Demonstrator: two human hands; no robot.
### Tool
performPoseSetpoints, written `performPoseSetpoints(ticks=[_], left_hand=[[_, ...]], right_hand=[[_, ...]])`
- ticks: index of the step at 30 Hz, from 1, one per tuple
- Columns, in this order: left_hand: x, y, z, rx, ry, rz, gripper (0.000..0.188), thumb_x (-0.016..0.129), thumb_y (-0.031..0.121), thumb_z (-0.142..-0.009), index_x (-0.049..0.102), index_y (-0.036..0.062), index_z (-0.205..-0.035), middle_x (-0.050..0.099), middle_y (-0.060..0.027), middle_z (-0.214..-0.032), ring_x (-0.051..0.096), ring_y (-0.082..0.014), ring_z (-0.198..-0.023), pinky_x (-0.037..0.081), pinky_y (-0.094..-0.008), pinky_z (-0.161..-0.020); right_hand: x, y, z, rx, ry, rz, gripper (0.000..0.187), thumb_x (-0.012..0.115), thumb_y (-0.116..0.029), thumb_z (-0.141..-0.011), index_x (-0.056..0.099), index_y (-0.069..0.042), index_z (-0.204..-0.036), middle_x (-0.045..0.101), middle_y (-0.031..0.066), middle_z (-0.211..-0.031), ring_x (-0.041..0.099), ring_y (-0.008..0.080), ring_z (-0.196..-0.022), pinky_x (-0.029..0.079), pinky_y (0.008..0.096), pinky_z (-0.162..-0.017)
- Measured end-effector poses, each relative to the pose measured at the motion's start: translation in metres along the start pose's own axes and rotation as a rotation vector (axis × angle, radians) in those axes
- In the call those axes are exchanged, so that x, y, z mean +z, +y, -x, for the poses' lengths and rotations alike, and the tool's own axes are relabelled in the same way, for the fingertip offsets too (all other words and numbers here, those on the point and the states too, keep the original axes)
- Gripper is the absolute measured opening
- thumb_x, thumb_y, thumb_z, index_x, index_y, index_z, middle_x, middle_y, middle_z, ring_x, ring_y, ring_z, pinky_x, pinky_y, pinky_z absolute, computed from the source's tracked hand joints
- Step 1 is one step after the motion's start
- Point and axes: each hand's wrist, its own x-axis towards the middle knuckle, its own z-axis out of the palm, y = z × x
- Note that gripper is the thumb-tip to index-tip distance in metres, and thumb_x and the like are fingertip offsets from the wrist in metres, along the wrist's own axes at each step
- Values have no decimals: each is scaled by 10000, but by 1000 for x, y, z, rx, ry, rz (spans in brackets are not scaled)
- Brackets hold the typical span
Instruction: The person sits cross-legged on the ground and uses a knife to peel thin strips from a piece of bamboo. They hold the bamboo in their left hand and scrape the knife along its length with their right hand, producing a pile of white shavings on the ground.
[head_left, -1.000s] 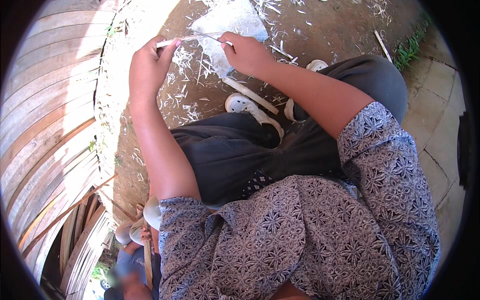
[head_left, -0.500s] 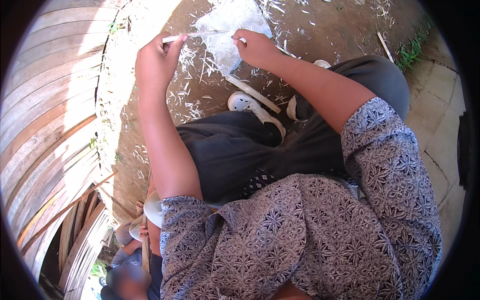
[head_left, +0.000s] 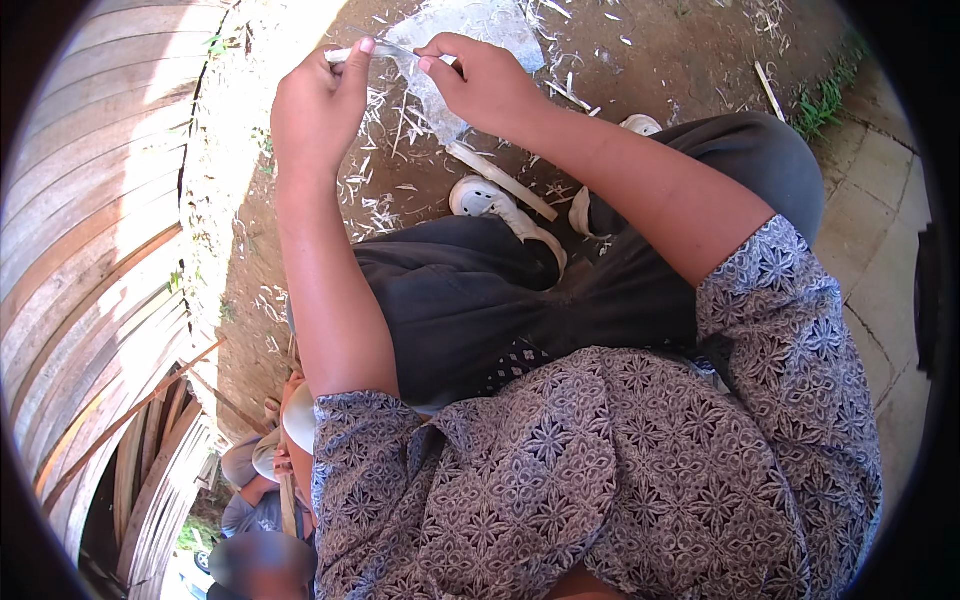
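Out in front of me, my left hand [head_left: 318, 115] is closed around a slim pale wood strip [head_left: 345, 56], its thumb pressed along the top. The strip points right, toward my right hand [head_left: 485, 85]. That hand is closed in a pinch on a thin grey blade-like tool [head_left: 402, 49], which meets the strip between the two hands. A pale part, perhaps its handle, shows between the right fingers. Too little of the tool shows to name its exact kind. Beneath both hands lies a whitish translucent sheet [head_left: 490, 25] on the ground.
Pale shavings [head_left: 375, 205] litter the brown soil. A longer split stick [head_left: 500, 180] lies by my white shoe [head_left: 478, 197]. Stacked boards [head_left: 90, 200] line the left side. Another person [head_left: 255, 500] sits at the lower left. Paving slabs [head_left: 860, 220] run along the right.
My right hand has moved left and up, close to my left hand. The blade-like tool now meets the strip nearer the left thumb. The left hand has shifted slightly.
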Motion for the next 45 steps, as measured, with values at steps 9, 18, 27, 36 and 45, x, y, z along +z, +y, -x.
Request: performPoseSetpoints(ticks=[9,18,27,36,45], left_hand=[[3,11,4,22,7,-28,534,657,517,-971,709,2,-840,647,-110,-626,609,-237,-568,493,-360,-596],[3,-2,3,-9,31,38,526,654,521,-972,724,16,-841,623,-86,-599,570,-227,-543,469,-348,-576],[-3,-4,-1,-28,-20,47,583,554,539,-1021,676,13,-802,631,-124,-639,588,-256,-597,480,-381,-619],[-1,-2,1,38,-26,33,587,517,527,-1048,669,9,-815,643,-170,-657,627,-322,-610,499,-411,-620],[-1,8,-3,67,2,-40,588,541,533,-1031,685,4,-820,641,-172,-651,621,-323,-597,491,-413,-606]], right_hand=[[-13,71,-3,161,-52,236,257,577,-334,-1013,702,-144,-1132,706,148,-845,693,326,-815,527,458,-761],[-26,101,-9,223,-125,418,263,578,-340,-1003,699,-134,-1113,729,131,-975,697,340,-928,536,469,-828],[-9,11,-2,158,-23,4,265,573,-321,-1043,669,-127,-1197,602,52,-657,555,167,-575,439,356,-583],[-2,14,-2,20,-2,88,236,612,-308,-1022,710,-126,-1134,612,74,-681,548,164,-545,440,345,-558],[-28,82,-4,287,-132,344,295,591,-360,-993,705,-130,-1138,737,136,-988,704,338,-939,537,458,-846]])
